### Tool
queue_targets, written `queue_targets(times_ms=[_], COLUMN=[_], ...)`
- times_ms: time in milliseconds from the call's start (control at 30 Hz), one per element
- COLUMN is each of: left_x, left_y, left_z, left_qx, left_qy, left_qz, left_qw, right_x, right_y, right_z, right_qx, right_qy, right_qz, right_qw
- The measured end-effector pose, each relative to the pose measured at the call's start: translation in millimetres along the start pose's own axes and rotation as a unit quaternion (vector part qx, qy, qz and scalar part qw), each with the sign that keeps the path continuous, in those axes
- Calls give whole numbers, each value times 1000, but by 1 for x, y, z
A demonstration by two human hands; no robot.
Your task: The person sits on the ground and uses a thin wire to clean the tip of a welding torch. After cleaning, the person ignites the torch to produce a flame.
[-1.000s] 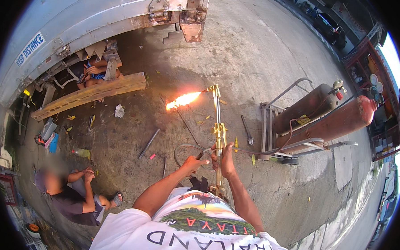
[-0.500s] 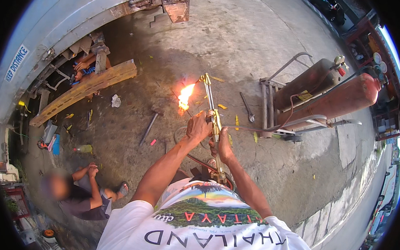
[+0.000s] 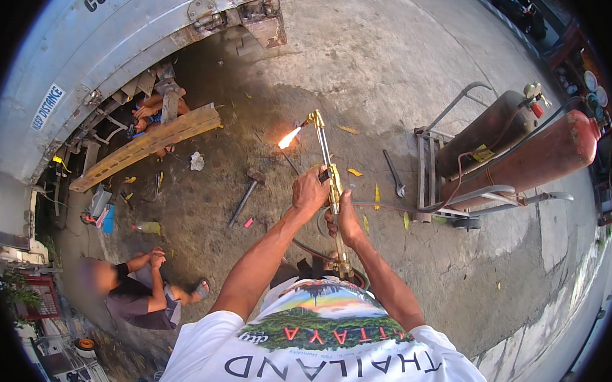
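Note:
A brass cutting torch (image 3: 325,146) stands upright in front of me, its bent head at the far end. From the tip a short, bright orange-white flame (image 3: 289,138) points down to the left. My left hand (image 3: 310,191) is closed at the torch's middle, fingers against its left side by the valve area. Lower down, my right hand (image 3: 347,223) is wrapped round the handle, thumb up along its right side. Exactly what the left fingertips grip is partly hidden. A hose (image 3: 382,205) runs right, toward the gas cylinders.
Two gas cylinders (image 3: 523,164) lie tilted on a metal cart (image 3: 425,179) at right. A wrench (image 3: 394,175) and hammer (image 3: 247,197) lie on the concrete. A rusty beam (image 3: 150,146) fronts a truck (image 3: 129,48), with one person beneath it. Another person (image 3: 143,294) sits at left.
The flame has shrunk from a broad, ragged yellow blaze to a narrower, shorter jet. Both hands remain on the torch. The surroundings have shifted slightly right and down in view.

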State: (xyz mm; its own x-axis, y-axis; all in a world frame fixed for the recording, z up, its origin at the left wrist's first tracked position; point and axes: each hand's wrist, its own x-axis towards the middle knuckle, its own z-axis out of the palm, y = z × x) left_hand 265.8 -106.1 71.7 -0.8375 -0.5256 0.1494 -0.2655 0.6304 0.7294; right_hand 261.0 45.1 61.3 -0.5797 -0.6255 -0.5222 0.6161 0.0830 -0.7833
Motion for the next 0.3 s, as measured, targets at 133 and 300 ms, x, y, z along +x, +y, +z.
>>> queue_targets(times_ms=[133,300], left_x=[6,7], left_y=[9,19], left_z=[2,4], left_qx=[36,53], left_qy=[-27,-32], left_qz=[-26,-36], left_qw=[999,997], right_x=[2,1], right_y=[-4,-7], right_z=[-9,-16], right_qx=[7,-4], right_qy=[-9,-5], right_qz=[-16,-34], right_qw=[1000,999])
